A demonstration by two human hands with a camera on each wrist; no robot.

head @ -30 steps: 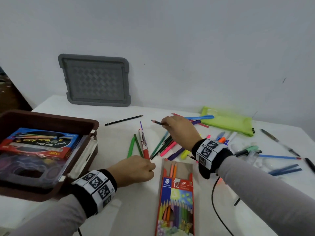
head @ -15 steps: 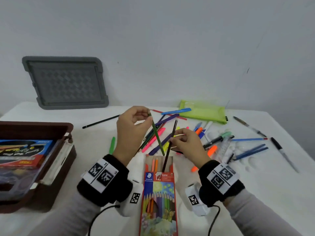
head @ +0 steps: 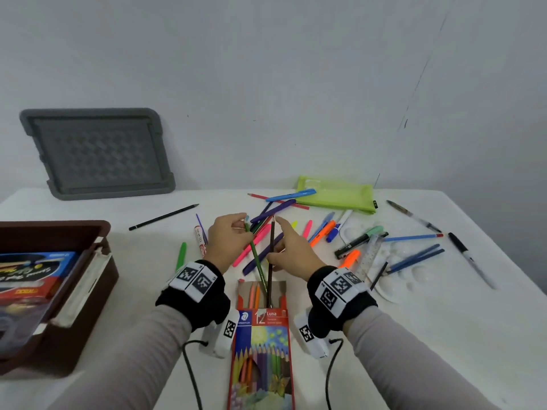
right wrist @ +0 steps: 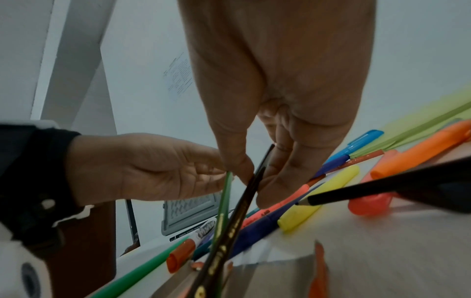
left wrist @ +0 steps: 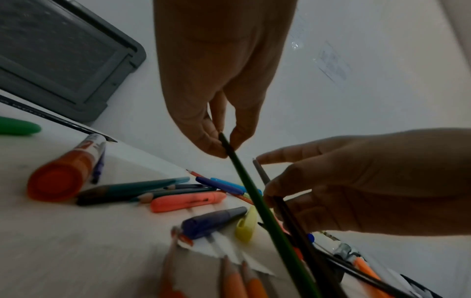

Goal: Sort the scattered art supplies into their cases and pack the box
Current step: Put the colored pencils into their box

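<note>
A red coloured-pencil box lies flat in front of me, its open mouth facing the pile. My left hand pinches the top of a green pencil. My right hand pinches a dark brown pencil between thumb and fingers, the forefinger at its top end. Both pencils slant down with their lower ends inside the box mouth, beside orange pencils. In the left wrist view the left hand grips the green pencil. The right wrist view shows the right hand on the brown pencil.
An open brown storage box with packs inside stands at the left. Its grey lid leans on the wall. A lime pouch lies at the back. Several pens, markers and highlighters are scattered beyond and right of my hands.
Each hand picked a pencil from the pile and carried it to the box. Since half a second ago both pencils have slid lower, into the box mouth.
</note>
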